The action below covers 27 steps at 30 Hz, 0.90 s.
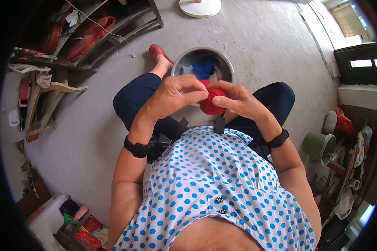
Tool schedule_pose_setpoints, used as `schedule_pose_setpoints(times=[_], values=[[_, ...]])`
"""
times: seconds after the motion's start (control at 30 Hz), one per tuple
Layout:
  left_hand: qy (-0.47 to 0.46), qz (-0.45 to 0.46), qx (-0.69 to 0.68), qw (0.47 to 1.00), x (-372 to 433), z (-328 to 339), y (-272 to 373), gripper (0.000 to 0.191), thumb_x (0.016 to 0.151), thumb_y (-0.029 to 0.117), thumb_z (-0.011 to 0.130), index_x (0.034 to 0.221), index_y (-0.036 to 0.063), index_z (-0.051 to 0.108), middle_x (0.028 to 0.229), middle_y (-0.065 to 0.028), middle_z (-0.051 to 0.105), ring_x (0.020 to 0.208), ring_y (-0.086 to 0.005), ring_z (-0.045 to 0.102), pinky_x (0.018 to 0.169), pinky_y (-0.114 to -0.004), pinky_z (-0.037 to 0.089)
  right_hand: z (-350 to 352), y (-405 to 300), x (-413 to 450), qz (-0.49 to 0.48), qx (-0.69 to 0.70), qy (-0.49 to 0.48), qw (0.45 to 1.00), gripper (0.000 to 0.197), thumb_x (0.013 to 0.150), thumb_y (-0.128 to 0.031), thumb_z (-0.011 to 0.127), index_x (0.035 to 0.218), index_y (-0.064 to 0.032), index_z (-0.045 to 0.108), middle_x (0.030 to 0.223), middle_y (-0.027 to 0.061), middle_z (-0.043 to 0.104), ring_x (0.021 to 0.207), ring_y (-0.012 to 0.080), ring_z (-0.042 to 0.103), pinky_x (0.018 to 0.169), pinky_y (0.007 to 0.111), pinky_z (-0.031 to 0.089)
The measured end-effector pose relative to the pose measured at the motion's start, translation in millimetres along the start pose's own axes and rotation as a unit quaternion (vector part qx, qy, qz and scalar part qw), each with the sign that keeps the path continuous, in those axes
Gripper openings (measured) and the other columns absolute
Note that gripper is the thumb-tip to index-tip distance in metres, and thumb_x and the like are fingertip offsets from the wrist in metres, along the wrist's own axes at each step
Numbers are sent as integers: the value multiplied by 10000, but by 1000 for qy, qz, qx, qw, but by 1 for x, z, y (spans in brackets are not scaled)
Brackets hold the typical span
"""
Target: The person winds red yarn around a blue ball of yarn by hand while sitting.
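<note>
A ball of red yarn point(212, 105) is held up between my two hands, over the near rim of a steel basin. My right hand point(222, 94) in the picture's right half is my own right one, its fingers curved around the ball and the thumb on its near side. From the other side, my left hand point(183, 92) touches the ball's left edge with thumb and forefinger pinched together; whether a strand lies between them is too small to tell. Inside the metal basin point(230, 67), on the floor between my legs, lie a blue cloth-like item point(203, 68) and something pale grey.
Dark wooden shelving point(135, 23) with a red plastic bag point(88, 40) stands at upper left, a white cable hanging from it. A round white base point(200, 8) is beyond the basin. At right are a green bucket point(315, 146) and cluttered racks. Boxes sit at lower left.
</note>
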<state>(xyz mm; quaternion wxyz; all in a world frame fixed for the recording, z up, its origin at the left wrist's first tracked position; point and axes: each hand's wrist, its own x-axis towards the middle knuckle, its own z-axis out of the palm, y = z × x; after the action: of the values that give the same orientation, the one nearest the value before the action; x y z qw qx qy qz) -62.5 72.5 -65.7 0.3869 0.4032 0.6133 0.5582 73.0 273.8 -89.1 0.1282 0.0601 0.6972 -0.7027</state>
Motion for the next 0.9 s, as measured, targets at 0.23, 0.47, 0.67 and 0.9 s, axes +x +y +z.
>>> schedule_pose_setpoints(times=[0.23,0.47,0.67,0.9], values=[[88,-113,-81,986,-6,11,-41,149,944,155,672,1019,41,730,851,-2,696,796,-89,637,750,-224,509,-9,-8,-7,-116,215,2,970,546,980,-434,578,1364,-52,507,1230,110,623,1138,200,612,989,328,479],[-21,-116,-2,993,-11,27,-52,223,971,178,632,1152,87,724,976,-45,744,912,-122,690,741,-250,530,-8,-3,4,-92,279,35,955,625,950,-363,660,1402,-4,420,1292,140,583,1187,217,590,1040,359,461],[-101,-124,-89,983,-11,24,-16,254,995,191,596,1184,57,701,971,-61,741,888,-119,693,641,-223,517,-7,-3,7,-94,256,93,958,583,949,-321,671,1391,-27,431,1268,139,594,1169,197,589,1015,346,465],[-173,-81,-18,981,-4,16,4,273,996,192,594,1177,14,693,917,-59,729,804,-101,673,611,-208,502,-13,-3,16,-165,55,187,967,547,926,-263,707,1352,-22,462,1231,148,603,1106,189,617,933,300,504]])
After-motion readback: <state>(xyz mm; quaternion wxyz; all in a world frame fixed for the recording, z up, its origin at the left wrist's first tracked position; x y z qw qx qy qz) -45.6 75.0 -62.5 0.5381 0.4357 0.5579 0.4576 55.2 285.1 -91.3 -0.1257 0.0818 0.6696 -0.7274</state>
